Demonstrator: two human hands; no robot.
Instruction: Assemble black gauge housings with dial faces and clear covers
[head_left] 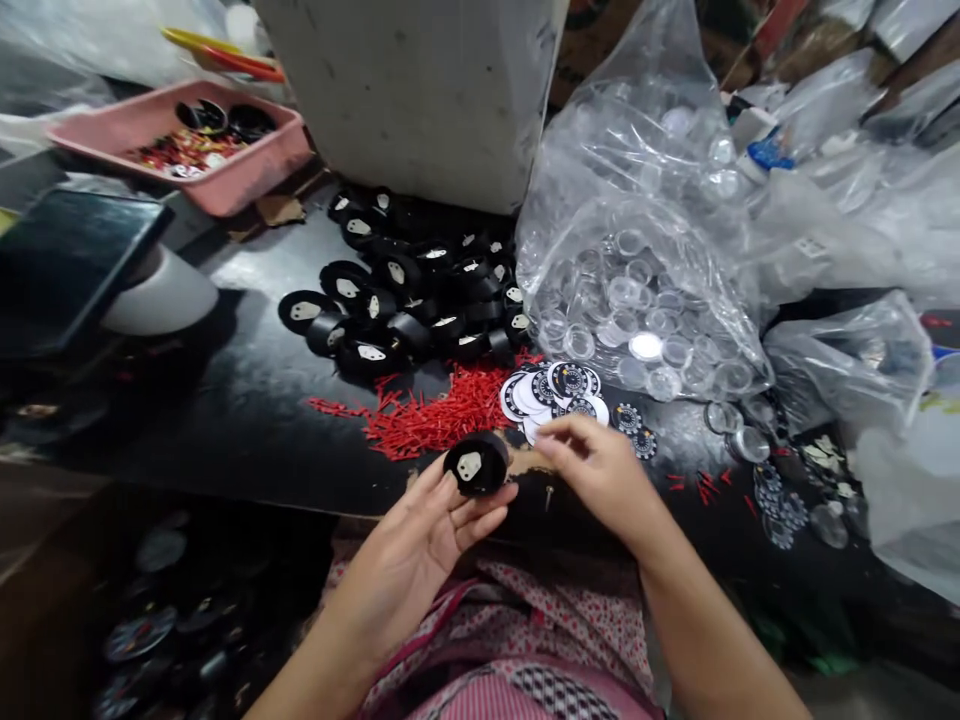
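My left hand [427, 530] held a black cup [491, 472] between thumb and fingers; my right hand [609, 480] was near printed discs [574, 379], whether pinching one I couldn't tell.

The left hand [420, 535] hides the underside of a black round case [489, 470], while whether the right hand [604, 478] grips anything cannot be made out. Markings on printed discs [531, 392] are too small to read; round pieces [141, 633] at lower left blur into shadow, and the bottom edge crops both forearms [330, 645].
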